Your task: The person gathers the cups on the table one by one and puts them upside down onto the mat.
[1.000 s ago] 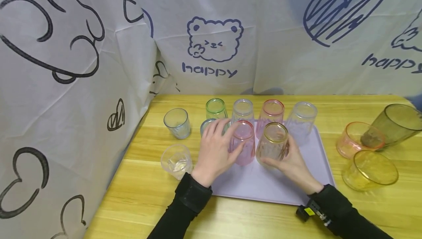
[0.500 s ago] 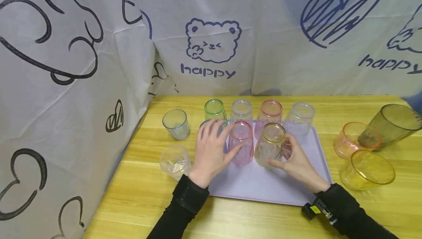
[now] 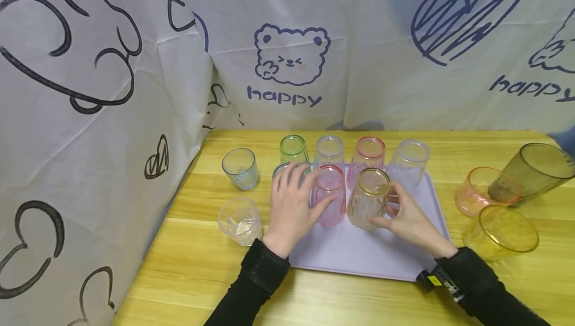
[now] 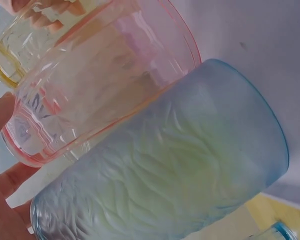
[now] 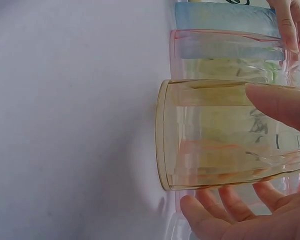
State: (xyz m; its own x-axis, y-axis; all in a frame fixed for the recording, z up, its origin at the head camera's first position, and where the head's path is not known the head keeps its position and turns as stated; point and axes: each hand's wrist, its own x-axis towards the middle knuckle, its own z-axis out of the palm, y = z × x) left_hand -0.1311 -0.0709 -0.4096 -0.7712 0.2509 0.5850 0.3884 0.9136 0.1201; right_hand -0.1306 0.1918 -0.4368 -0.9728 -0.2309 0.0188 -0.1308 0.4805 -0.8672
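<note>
My left hand spreads its relaxed fingers over an upside-down blue glass and the left side of an upside-down pink glass. Its thumb tip is right at the pink glass near the upturned base. Around an upside-down amber glass stands my right hand, thumb in front and loosely bent fingers at the right side. In the right wrist view the amber glass has its mouth down on the lilac tray, the fingers lying just beside its wall. The left hand hides most of the blue glass in the head view.
Behind are upside-down green, lilac-clear, red-rimmed pink and clear glasses. At left, a bluish glass and a clear one; at right, orange, yellow and tilted olive glasses.
My right hand has loosened around the amber glass and shifted a little right, its fingers drawing out from behind it. The left hand and the glasses stay nearly in place.
</note>
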